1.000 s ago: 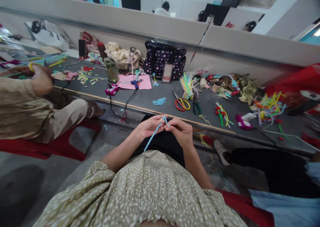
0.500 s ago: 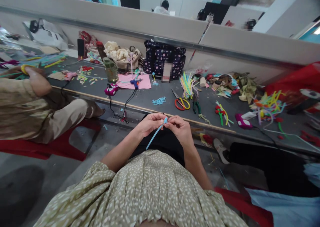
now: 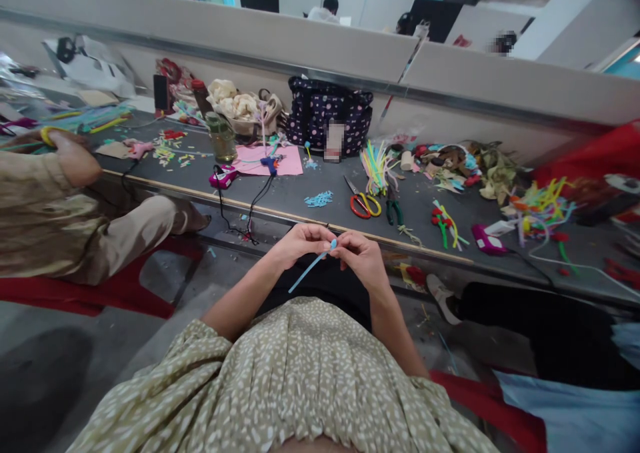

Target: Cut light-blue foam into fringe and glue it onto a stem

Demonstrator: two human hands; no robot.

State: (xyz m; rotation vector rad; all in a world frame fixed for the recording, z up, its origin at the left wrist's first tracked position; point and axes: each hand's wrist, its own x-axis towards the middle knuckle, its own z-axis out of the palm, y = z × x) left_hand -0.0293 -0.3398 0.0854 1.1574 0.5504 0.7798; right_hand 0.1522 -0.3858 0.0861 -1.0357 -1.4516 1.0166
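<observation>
Lowered slightly since earlier frame: light-blue pipe cleaner (image 3: 309,268), thin, fuzzy, long axis sloping lower-left to upper-right, over lap before desk (image 3: 300,196). Left hand (image 3: 299,242) grip and right hand (image 3: 361,258) grip both pinched on curled upper tip.

Single head-worn view, looking forward and steeply down from above the wearer's torso, so the left hand (image 3: 299,243) and right hand (image 3: 361,258) sit close, just below frame centre. The long worktable (image 3: 300,200) runs across mid-frame, slanting down to the right, partition wall behind it. No second view, so nothing is shared.
</observation>
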